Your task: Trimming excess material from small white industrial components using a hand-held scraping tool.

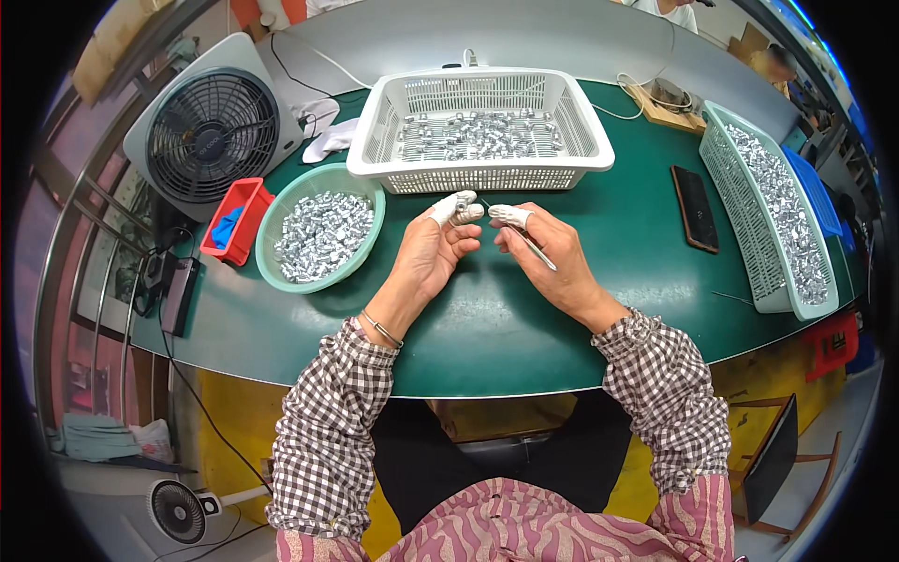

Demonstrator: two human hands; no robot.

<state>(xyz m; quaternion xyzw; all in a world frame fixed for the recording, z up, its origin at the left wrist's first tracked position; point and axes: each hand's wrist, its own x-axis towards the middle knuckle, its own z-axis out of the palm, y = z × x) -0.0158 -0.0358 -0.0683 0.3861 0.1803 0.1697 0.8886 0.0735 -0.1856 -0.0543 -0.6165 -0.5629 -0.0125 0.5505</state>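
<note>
My left hand [433,251] is raised over the middle of the green table, its thumb and fingertips in white finger covers and pinched together. Whatever lies in that pinch is too small and hidden to name. Close beside it, my right hand [552,258] grips a slim silver pen-like tool [537,251], whose dark thin tip points toward the left fingertips. White covers wrap some right fingertips too. Just beyond both hands stands a white plastic basket [478,178] with small silver metal parts [482,136] spread over its bottom. Left of my left hand, a light green bowl [377,220] holds a heap of similar parts.
A long pale green basket [749,245] full of silver parts stands at the right, near a dark phone [694,208]. At the left are a box fan [211,131] and a red bin [245,220] with blue cloth. White cloth [330,140] lies behind the bowl.
</note>
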